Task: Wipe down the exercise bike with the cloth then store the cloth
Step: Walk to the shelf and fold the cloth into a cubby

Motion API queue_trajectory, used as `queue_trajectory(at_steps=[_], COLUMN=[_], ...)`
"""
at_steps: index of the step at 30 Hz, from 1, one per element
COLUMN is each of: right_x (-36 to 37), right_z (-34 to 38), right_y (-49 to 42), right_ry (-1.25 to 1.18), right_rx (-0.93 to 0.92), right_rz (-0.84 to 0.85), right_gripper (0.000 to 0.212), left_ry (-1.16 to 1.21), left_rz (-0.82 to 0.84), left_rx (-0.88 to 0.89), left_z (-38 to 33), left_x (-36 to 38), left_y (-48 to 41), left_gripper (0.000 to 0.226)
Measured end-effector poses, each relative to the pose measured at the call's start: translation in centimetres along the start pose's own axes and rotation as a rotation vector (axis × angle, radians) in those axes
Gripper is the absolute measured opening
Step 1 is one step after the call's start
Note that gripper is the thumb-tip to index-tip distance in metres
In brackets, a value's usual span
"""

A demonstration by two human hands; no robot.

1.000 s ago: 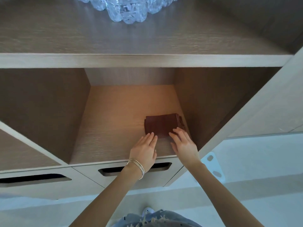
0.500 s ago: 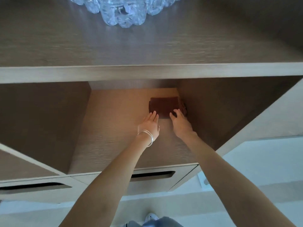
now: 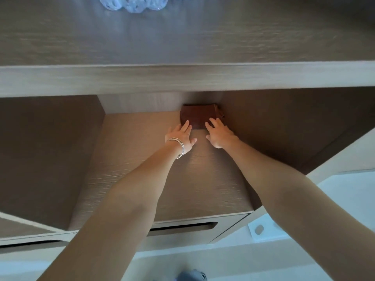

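We are pressing a folded, dark reddish-brown square cloth [image 3: 195, 117] flat on the floor of an open light-wood cabinet compartment [image 3: 142, 163], where it is lying at the very back, up against the rear panel and just beside the right wall. Our left hand [image 3: 180, 136], wearing thin silver bangles [image 3: 179, 147] at the wrist, and our right hand [image 3: 218, 134] are both reaching in with fingers straight and close together, fingertips touching the cloth's near edge and gripping nothing. A cut-glass bowl [image 3: 132, 5] is sitting on the wooden top [image 3: 182, 47] above, and a slotted drawer front [image 3: 182, 228] is showing below the compartment.
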State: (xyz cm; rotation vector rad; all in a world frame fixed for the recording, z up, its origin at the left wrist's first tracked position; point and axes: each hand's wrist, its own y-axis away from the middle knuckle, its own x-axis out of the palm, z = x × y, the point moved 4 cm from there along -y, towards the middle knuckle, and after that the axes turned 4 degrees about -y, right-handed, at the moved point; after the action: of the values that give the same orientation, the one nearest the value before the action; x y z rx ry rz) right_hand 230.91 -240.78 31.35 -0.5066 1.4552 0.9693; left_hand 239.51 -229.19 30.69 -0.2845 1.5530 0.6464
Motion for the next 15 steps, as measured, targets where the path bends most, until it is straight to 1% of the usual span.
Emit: queue_trajectory(at_steps=[3,8,11,15], right_x=[0.0,-1.1,-2.3,-2.9], right_z=[0.3,1.3,1.8,3.2], right_y=[1.3,4.5,7.0,11.3], right_ry=[-0.002,-0.034,-0.026,0.002], right_rx=[0.002,-0.069,-0.076,-0.069], right_rz=[0.012,-0.119,-0.179,-0.213], right_gripper=[0.060,0.061,0.061,0.061], left_ry=[0.021,0.002,0.014,0.015], left_rz=[-0.009,-0.099,-0.172,-0.250], left_rx=[-0.001,0.009,0.027,0.054], left_z=[0.3,1.5,1.8,1.1], left_x=[-0.3,-1.6,-3.0,-3.7], left_y=[1.4,4.8,7.1,11.4], left_gripper=[0.065,0.067,0.066,0.065])
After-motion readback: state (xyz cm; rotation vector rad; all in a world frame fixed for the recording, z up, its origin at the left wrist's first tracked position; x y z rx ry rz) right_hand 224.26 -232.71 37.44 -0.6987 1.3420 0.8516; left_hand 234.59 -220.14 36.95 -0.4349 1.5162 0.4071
